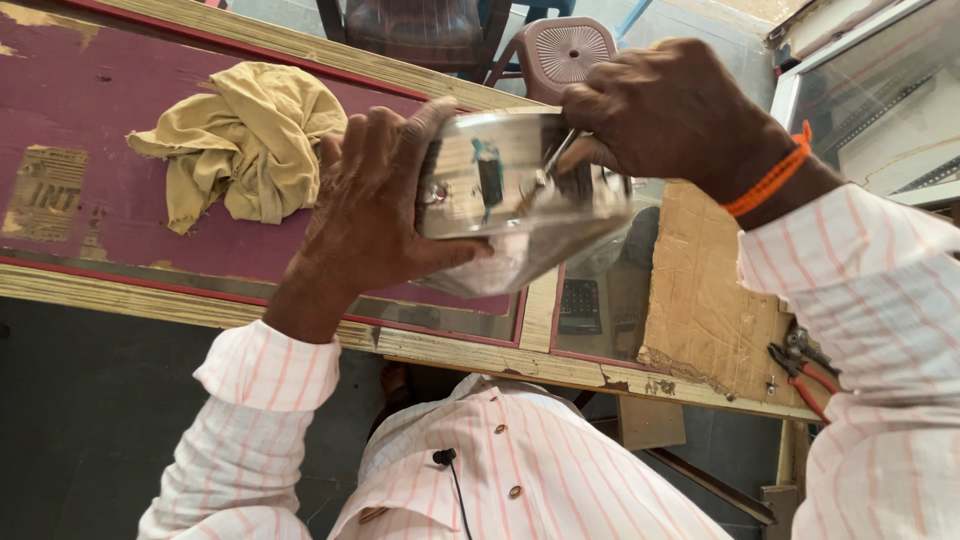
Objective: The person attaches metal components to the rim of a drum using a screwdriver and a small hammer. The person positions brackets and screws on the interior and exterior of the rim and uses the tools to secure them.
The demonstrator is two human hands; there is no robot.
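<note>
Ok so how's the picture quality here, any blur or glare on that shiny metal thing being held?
Head view: the shiny metal box is smeared by motion blur, its edges soft, with bright reflections across its face; the left hand and right hand gripping it are slightly soft too. The yellow cloth and pliers look sharper. Daylight is even, without hard shadows; the wide lens bends the bench edge.
</note>
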